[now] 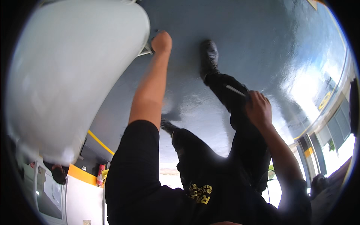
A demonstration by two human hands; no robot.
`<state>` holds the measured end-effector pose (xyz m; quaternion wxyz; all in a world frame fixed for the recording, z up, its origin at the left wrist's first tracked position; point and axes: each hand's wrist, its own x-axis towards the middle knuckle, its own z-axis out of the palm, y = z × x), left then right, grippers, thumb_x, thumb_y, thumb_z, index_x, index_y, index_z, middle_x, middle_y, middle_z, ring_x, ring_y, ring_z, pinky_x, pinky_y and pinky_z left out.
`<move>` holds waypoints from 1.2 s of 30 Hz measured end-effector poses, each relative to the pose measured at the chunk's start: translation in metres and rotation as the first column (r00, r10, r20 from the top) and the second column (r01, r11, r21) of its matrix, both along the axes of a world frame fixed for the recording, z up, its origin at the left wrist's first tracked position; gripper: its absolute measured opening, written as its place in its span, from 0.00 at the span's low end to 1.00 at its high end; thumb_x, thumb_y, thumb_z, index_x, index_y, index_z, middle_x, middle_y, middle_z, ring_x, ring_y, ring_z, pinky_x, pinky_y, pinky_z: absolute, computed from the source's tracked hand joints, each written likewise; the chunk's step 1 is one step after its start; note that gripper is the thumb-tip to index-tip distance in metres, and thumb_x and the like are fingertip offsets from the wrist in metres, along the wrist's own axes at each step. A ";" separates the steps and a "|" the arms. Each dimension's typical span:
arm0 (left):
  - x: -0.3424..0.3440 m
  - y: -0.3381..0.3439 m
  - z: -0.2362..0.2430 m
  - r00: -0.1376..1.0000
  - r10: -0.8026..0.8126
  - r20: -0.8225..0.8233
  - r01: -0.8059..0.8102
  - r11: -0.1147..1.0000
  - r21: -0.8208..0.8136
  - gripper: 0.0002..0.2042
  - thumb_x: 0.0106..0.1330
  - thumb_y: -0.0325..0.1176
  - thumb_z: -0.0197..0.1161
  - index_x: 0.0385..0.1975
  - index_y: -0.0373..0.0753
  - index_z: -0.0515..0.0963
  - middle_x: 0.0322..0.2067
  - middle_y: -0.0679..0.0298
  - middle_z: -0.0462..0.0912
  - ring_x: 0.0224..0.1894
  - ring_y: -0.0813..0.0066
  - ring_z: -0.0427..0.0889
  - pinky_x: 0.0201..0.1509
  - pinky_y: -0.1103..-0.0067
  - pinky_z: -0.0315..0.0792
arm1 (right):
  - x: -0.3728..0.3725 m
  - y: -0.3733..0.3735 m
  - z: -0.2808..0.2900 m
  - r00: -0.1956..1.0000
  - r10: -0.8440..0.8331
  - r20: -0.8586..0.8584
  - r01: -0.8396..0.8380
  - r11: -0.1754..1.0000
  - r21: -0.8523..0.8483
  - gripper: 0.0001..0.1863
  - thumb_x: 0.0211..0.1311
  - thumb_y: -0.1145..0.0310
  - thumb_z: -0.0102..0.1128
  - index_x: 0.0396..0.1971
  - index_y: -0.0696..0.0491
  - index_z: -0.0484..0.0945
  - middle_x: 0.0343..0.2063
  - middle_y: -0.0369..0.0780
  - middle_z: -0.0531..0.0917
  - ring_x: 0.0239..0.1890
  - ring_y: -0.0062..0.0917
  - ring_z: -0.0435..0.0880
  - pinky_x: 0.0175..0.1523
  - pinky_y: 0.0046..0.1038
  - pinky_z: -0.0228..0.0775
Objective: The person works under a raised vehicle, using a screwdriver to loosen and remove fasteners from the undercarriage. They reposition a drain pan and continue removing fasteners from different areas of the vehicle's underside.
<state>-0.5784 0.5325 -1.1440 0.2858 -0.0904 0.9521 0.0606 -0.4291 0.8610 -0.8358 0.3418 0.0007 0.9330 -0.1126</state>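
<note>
A large, smooth, pale panel (78,56) with a rounded edge fills the left side. Just past that edge, my left hand (162,42) is closed in a fist at the end of my outstretched arm. Light metal struts (145,50) come out from under the panel and meet a dark part beside the fist; whatever the fingers hold is mostly hidden. Over my bent leg, my right hand (259,108) grips a slim tool (236,90) with a flat silver shaft pointing up and left. Its handle is covered by the fingers, so its exact kind cannot be told.
Under me is a glossy grey floor (255,41) with a yellow line (100,141). My black shoe (209,56) stands ahead. At lower left are a red fire extinguisher (100,175), a glazed door (50,195) and another person (58,173). Bright openings lie at right.
</note>
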 end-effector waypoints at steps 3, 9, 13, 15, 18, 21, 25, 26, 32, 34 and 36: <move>-0.025 0.008 -0.071 0.982 -0.017 0.190 0.038 0.993 -0.111 0.14 0.69 0.31 0.48 0.39 0.39 0.83 0.40 0.57 0.86 0.43 0.59 0.86 0.44 0.66 0.80 | -0.027 0.011 -0.010 0.997 -0.064 -0.034 0.063 0.998 -0.031 0.14 0.53 0.73 0.60 0.42 0.54 0.74 0.33 0.42 0.78 0.39 0.37 0.80 0.45 0.37 0.72; -0.037 -0.018 -0.144 0.970 0.091 0.226 -0.020 0.954 -0.299 0.16 0.70 0.31 0.45 0.48 0.33 0.78 0.42 0.49 0.85 0.47 0.54 0.85 0.47 0.65 0.80 | -0.088 0.002 -0.037 0.998 0.024 0.053 -0.020 0.997 -0.075 0.17 0.50 0.73 0.63 0.43 0.54 0.75 0.33 0.40 0.78 0.37 0.33 0.80 0.42 0.35 0.70; -0.033 -0.017 -0.142 0.942 -0.110 0.316 0.164 0.975 -0.150 0.14 0.70 0.30 0.44 0.45 0.32 0.76 0.41 0.48 0.85 0.45 0.53 0.85 0.48 0.63 0.79 | -0.103 -0.006 -0.037 0.985 0.062 0.164 -0.042 0.992 -0.122 0.17 0.52 0.73 0.62 0.44 0.55 0.75 0.34 0.40 0.79 0.38 0.33 0.80 0.42 0.34 0.71; -0.024 -0.028 -0.137 0.944 -0.162 0.287 0.210 0.967 -0.142 0.13 0.71 0.32 0.46 0.44 0.33 0.76 0.40 0.51 0.85 0.44 0.55 0.86 0.47 0.64 0.80 | -0.112 -0.009 -0.035 0.988 0.083 0.133 -0.058 0.982 -0.179 0.17 0.52 0.72 0.62 0.44 0.55 0.75 0.35 0.40 0.79 0.38 0.34 0.80 0.42 0.34 0.71; -0.029 -0.012 -0.097 0.961 -0.126 0.245 0.107 0.990 0.087 0.13 0.72 0.37 0.50 0.43 0.33 0.77 0.36 0.54 0.86 0.40 0.55 0.86 0.45 0.67 0.78 | -0.131 -0.024 -0.030 0.983 0.137 0.119 -0.116 0.979 -0.170 0.15 0.55 0.72 0.60 0.44 0.55 0.74 0.35 0.40 0.79 0.38 0.34 0.80 0.42 0.34 0.71; -0.006 0.023 -0.038 0.810 0.371 0.453 -0.584 0.575 0.573 0.15 0.68 0.41 0.61 0.44 0.34 0.74 0.29 0.58 0.83 0.31 0.72 0.81 0.35 0.76 0.73 | -0.136 -0.051 -0.024 0.993 0.093 0.069 -0.074 0.968 -0.238 0.13 0.59 0.72 0.59 0.43 0.55 0.73 0.35 0.41 0.79 0.39 0.34 0.80 0.43 0.35 0.72; 0.013 0.073 0.119 0.115 0.202 0.973 -0.804 -0.557 0.211 0.11 0.70 0.38 0.60 0.40 0.37 0.74 0.29 0.65 0.76 0.22 0.86 0.66 0.22 0.88 0.59 | -0.126 -0.061 0.001 0.966 -0.229 0.123 0.258 0.902 -0.347 0.13 0.59 0.71 0.60 0.44 0.54 0.73 0.35 0.44 0.80 0.40 0.42 0.82 0.45 0.40 0.73; 0.016 0.076 0.158 0.041 0.143 0.989 -0.763 -0.635 0.124 0.10 0.70 0.37 0.60 0.40 0.36 0.74 0.30 0.65 0.75 0.23 0.85 0.65 0.22 0.88 0.58 | -0.120 -0.062 0.012 0.928 -0.331 0.169 0.371 0.853 -0.367 0.14 0.59 0.71 0.60 0.45 0.54 0.72 0.35 0.45 0.80 0.40 0.43 0.82 0.45 0.41 0.73; 0.019 0.036 0.306 0.285 0.102 0.953 -0.741 -0.607 0.287 0.10 0.69 0.33 0.61 0.44 0.35 0.77 0.35 0.61 0.80 0.24 0.84 0.65 0.25 0.87 0.59 | -0.107 -0.061 0.106 0.902 -0.370 0.225 0.433 0.780 -0.452 0.17 0.60 0.71 0.62 0.49 0.55 0.73 0.39 0.48 0.81 0.43 0.44 0.83 0.48 0.38 0.74; 0.021 0.020 0.331 0.428 0.086 0.900 -0.733 -0.550 0.401 0.11 0.68 0.34 0.62 0.45 0.34 0.78 0.37 0.59 0.81 0.25 0.84 0.65 0.25 0.87 0.60 | -0.108 -0.067 0.142 0.906 -0.345 0.244 0.421 0.786 -0.453 0.17 0.60 0.71 0.62 0.49 0.55 0.73 0.38 0.48 0.81 0.43 0.42 0.83 0.48 0.37 0.74; 0.028 0.002 0.358 0.564 0.051 0.824 -0.702 -0.496 0.511 0.13 0.69 0.36 0.61 0.45 0.34 0.78 0.37 0.58 0.82 0.25 0.85 0.65 0.26 0.88 0.60 | -0.098 -0.083 0.172 0.908 -0.368 0.200 0.419 0.779 -0.467 0.17 0.59 0.72 0.61 0.49 0.55 0.73 0.37 0.47 0.82 0.41 0.40 0.84 0.47 0.35 0.74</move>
